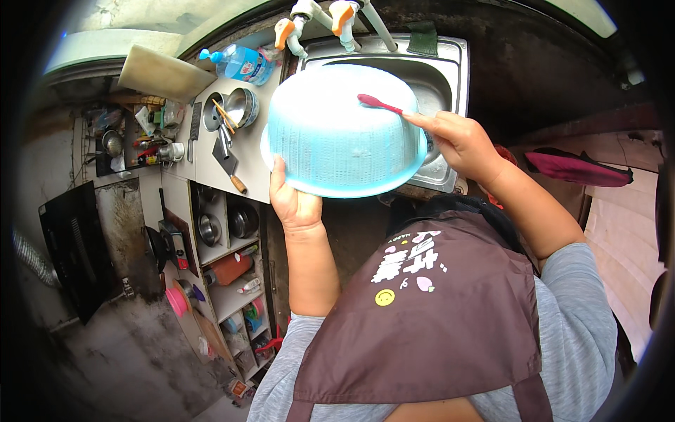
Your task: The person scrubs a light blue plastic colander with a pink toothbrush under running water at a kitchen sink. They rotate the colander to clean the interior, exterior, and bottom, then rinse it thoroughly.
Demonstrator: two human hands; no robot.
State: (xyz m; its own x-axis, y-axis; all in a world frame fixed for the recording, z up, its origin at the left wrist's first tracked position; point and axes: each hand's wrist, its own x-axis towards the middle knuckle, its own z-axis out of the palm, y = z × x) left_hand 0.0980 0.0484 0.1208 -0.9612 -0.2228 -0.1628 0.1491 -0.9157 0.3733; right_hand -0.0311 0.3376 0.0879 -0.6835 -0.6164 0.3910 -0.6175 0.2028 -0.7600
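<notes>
A light blue plastic colander basket [343, 153] is tipped over the sink [460, 79], its bottom up and its perforated side towards me. My left hand [296, 203] grips its rim at the lower left. In my right hand [464, 145] is a dark red brush handle [378, 103], perhaps of a toothbrush, lying against the pale bottom of the colander. Strong glare washes out that surface, and I cannot make out bristles. The colander covers most of the sink bowl.
Two taps with orange handles [341, 18] stand behind the sink, near a green cloth [423, 39]. On the left counter are a blue detergent bottle [245, 64], metal bowls [240, 105], a cleaver [227, 158], a knife [195, 124] and a leaning cutting board [163, 74]. Open shelves [232, 253] hold pots below.
</notes>
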